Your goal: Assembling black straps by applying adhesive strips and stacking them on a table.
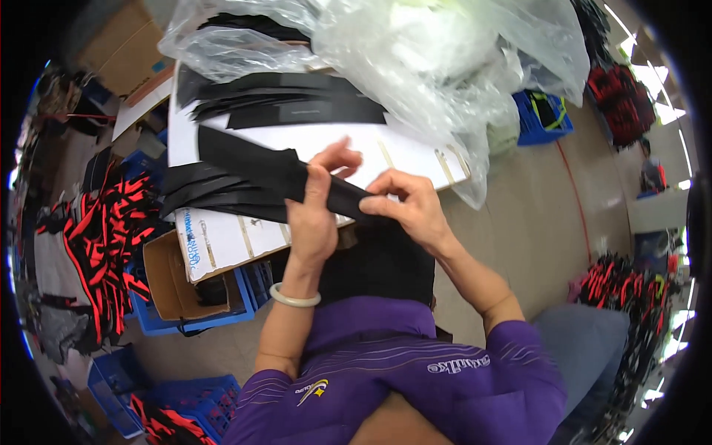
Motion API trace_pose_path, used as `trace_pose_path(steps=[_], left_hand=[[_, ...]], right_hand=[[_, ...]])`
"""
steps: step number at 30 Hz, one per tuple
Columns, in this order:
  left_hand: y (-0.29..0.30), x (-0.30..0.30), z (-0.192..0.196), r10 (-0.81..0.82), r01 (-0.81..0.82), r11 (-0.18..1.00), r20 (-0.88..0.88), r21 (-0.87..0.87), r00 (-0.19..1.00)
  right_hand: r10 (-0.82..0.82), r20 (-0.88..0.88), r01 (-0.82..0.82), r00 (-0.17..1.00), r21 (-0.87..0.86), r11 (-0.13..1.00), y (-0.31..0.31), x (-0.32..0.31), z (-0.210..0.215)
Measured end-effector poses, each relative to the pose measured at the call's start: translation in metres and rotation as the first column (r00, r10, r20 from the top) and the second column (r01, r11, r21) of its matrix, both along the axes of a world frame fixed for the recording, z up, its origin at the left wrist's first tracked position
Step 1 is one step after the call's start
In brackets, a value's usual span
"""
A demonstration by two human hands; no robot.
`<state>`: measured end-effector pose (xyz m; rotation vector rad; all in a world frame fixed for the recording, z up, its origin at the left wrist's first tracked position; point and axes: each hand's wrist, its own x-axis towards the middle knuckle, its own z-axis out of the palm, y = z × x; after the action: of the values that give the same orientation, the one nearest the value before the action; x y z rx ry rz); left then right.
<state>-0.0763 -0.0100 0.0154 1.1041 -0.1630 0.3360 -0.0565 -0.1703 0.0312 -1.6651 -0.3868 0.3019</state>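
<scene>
A black fabric strip [245,157] runs slantwise over the near side of the white board-topped table [297,136]. My left hand [313,215] is wrapped round its middle, thumb on top and the other fingers behind, slightly blurred. At the strip's right end my right hand [410,206] pinches it between thumb and fingertips, near the table's front edge. Beneath and left of the held strip lies a fanned pile of similar black strips [215,189]. A second black stack [297,100] lies farther back on the table.
Clear plastic sheeting [437,59] heaps over the table's back and right. Below its left edge, a cardboard box [167,274] sits in a blue crate [243,293]. Red-and-black pieces [111,245] are piled at the left. Another blue crate [541,119] stands at the far right.
</scene>
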Motion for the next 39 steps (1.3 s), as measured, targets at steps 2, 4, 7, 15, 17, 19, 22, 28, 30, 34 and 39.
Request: trace_pose_path(steps=[2,4,7,15,17,19,22,28,30,34,39], left_hand=[[0.007,0.001,0.002,-0.046,0.042,0.986,-0.024,-0.161,0.999],[0.013,-0.001,0.004,0.022,-0.035,0.988,-0.091,-0.148,0.996],[0.012,0.002,0.0,0.109,-0.113,0.992,-0.082,-0.056,0.991],[-0.002,-0.011,-0.028,0.121,-0.018,0.973,-0.438,0.232,0.891],[-0.021,-0.033,-0.035,0.087,0.045,0.813,-0.198,0.581,0.976],[-0.027,-0.035,-0.047,-0.006,0.091,0.761,-0.133,0.643,0.991],[-0.032,-0.034,-0.051,0.029,0.104,0.919,-0.328,0.381,0.944],[-0.025,-0.046,-0.061,-0.17,0.238,0.971,-0.653,0.016,0.738],[-0.039,-0.067,-0.066,-0.224,0.4,0.905,-0.641,0.141,0.734],[-0.057,-0.057,-0.05,-0.141,-0.056,0.562,0.163,0.825,0.977],[-0.047,-0.01,-0.077,-0.082,-0.106,0.026,0.107,0.994,0.991]], right_hand=[[-0.033,0.173,0.049,0.984,-0.089,0.995,-0.008,0.009,0.005],[0.016,0.173,-0.003,0.985,-0.076,0.997,-0.015,0.016,0.002],[0.042,0.157,-0.03,0.987,-0.078,0.997,-0.016,0.017,-0.005],[0.005,0.894,0.334,0.448,-0.172,0.927,-0.043,0.064,-0.045],[0.101,0.921,0.337,0.375,-0.238,0.911,-0.052,0.065,-0.076],[0.104,0.913,0.34,0.396,-0.251,0.907,-0.059,0.058,-0.095],[-0.018,0.902,0.423,0.431,-0.184,0.887,-0.065,0.047,-0.092],[0.02,0.867,0.427,0.498,-0.265,0.865,-0.062,0.05,-0.05],[0.071,0.862,0.423,0.501,-0.316,0.849,-0.056,0.052,-0.062],[0.197,0.843,0.351,0.501,-0.406,0.844,-0.06,0.045,-0.091],[0.222,0.796,0.257,0.563,-0.424,0.869,-0.084,0.043,-0.1]])
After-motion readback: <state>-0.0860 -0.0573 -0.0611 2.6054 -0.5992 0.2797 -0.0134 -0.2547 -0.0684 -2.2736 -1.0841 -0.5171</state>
